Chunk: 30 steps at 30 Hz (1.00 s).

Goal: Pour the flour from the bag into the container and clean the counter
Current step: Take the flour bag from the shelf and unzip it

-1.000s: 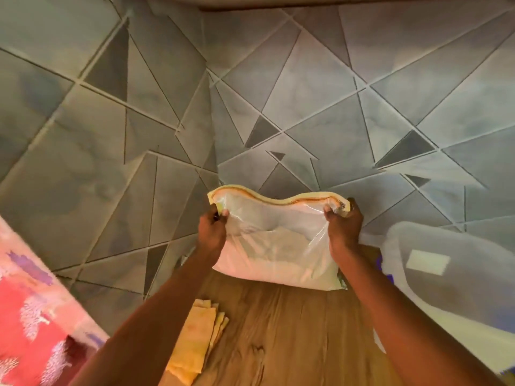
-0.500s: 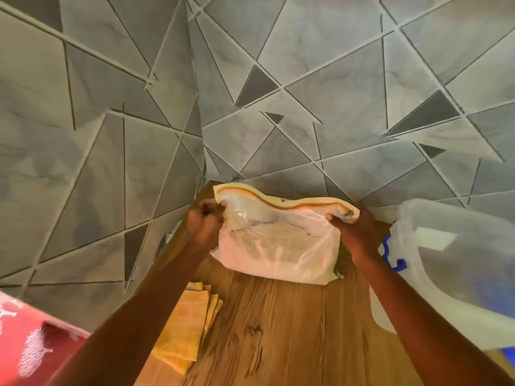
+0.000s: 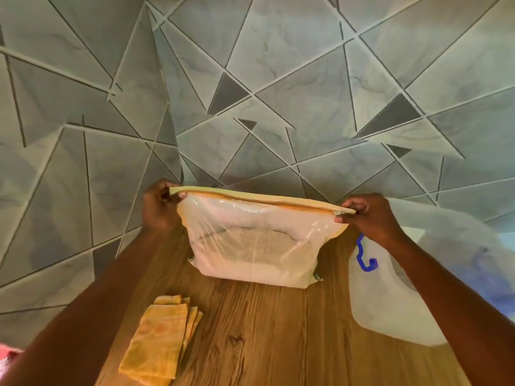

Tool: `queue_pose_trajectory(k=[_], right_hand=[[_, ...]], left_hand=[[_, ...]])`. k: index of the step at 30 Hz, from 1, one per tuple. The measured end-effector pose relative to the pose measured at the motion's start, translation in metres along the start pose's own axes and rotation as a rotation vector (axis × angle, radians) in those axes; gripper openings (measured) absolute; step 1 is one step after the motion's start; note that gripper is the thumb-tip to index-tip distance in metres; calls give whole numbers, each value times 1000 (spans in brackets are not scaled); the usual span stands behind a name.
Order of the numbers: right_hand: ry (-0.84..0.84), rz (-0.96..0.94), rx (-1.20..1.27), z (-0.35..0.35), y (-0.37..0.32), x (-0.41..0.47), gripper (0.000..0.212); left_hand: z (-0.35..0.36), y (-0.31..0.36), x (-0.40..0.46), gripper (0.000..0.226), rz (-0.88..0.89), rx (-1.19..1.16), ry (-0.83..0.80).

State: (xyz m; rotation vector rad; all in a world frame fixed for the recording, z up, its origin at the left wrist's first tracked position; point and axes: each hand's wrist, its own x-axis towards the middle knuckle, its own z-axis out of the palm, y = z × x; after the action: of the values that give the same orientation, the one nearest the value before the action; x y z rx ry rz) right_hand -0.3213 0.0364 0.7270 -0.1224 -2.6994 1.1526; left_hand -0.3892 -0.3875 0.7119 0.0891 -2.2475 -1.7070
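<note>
Desk (image 3: 264, 338): wood-grain top, brown, meeting a wall (image 3: 278, 79) of grey marbled tiles cut in triangles; flour bag (image 3: 256, 240), clear plastic with yellow zip strip, upright at the desk's far edge against the wall, flour settled in its lower half; left hand (image 3: 158, 207), grip pinched on the bag's left top corner; right hand (image 3: 367, 215), grip pinched on the right top corner, strip pulled straight between them; container (image 3: 390, 302), translucent with a blue clip, just right of the bag; folded yellow cloth (image 3: 161, 341), nearer than the bag, to its left.
</note>
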Motion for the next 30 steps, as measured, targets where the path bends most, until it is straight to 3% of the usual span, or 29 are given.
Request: queue_pose_trajectory(k=[3,6,10,13,16,18,21,30], right_hand=[[-52,-16,-50,0,4,1,28],[-48,-54,-56,4,10,1,30],[-59,-100,-75,0,16,-3,29],[-74,-116,-77,-1,12,-3,27],[-88,-81,-16,-6,8,2,25],[-104,-69,27,-7,4,4,22],[-129,-95,31,-6,0,3,18],[-144,-76,102,1,9,7,15]], left_hand=[[4,-8,0,7,19,278,69],[16,-2,-11,21,35,392,147],[42,10,-37,40,283,632,201],[79,25,-70,31,477,504,90],[125,46,-105,15,636,255,-170],[155,55,-121,16,590,193,-309],[194,66,-139,30,396,152,-388],[230,74,-145,21,194,199,-203]])
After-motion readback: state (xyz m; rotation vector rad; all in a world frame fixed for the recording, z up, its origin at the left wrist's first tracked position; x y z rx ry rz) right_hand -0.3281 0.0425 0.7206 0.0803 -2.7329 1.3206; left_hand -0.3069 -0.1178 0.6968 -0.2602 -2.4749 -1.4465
